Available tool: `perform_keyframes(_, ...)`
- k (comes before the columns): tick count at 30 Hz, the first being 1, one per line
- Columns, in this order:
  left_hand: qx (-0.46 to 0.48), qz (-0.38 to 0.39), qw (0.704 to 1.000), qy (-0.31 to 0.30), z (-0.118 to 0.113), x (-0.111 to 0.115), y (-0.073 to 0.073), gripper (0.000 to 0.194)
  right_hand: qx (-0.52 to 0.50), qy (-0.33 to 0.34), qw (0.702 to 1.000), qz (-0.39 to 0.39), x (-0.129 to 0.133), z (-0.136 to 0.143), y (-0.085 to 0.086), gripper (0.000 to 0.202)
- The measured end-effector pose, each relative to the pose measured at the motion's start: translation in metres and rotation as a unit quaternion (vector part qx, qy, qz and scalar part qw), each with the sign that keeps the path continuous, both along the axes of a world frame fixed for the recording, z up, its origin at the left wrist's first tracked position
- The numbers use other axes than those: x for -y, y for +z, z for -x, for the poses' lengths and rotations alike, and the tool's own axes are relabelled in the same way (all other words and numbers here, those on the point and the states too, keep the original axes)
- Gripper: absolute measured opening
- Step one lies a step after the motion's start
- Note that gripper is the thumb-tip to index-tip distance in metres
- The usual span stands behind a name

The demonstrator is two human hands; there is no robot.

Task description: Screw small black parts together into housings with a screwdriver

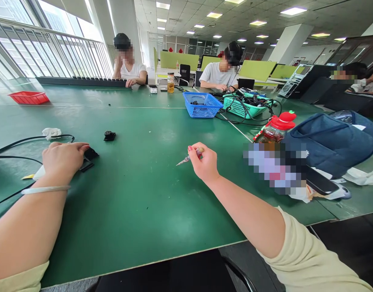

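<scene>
My right hand (205, 162) is closed in a pinch around a slim pointed tool (183, 161). Its pale, narrow tip slants down to the left, above the green tabletop; the exact kind of tool is unclear. On the left, my left hand (64, 159) has its thumb and fingers closed at the edge of a small black piece (91, 154). Part of that piece is hidden by the fingers. A second small black piece (109, 135) lies apart, a little farther back. Black cables (19, 142) run beside and behind my left hand, near a crumpled white tissue (52, 133).
A blue basket (203, 106) and a green basket (244, 108) with tangled cables stand at the back. To the right are a red-lidded bottle (276, 125), a dark blue bag (332, 138) and a phone (322, 181). A red tray (28, 97) sits back left. Other people sit across the table.
</scene>
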State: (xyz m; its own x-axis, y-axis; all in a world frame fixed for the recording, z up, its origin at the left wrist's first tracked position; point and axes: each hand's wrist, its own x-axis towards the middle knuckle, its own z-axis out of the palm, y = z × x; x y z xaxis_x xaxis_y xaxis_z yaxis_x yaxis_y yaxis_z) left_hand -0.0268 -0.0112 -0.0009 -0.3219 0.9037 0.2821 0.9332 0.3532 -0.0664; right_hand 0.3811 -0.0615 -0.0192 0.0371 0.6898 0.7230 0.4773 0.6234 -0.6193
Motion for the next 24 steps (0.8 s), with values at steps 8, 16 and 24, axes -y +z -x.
perform_keyframes(8,-0.021,0.006,1.000,-0.022,-0.0028,-0.0003,-0.0013,0.055,0.002,0.002,1.000,0.002,0.0002,0.0001,-0.0001,0.033)
perform_keyframes(16,-0.010,0.017,1.000,-0.018,-0.0026,-0.0011,-0.0022,0.055,-0.003,0.005,1.000,0.005,-0.0004,-0.0001,-0.0008,0.033)
perform_keyframes(24,-0.034,0.012,0.999,-0.025,-0.0088,0.0014,0.0024,0.052,0.004,0.000,1.000,0.014,0.0002,0.0005,-0.0001,0.034)
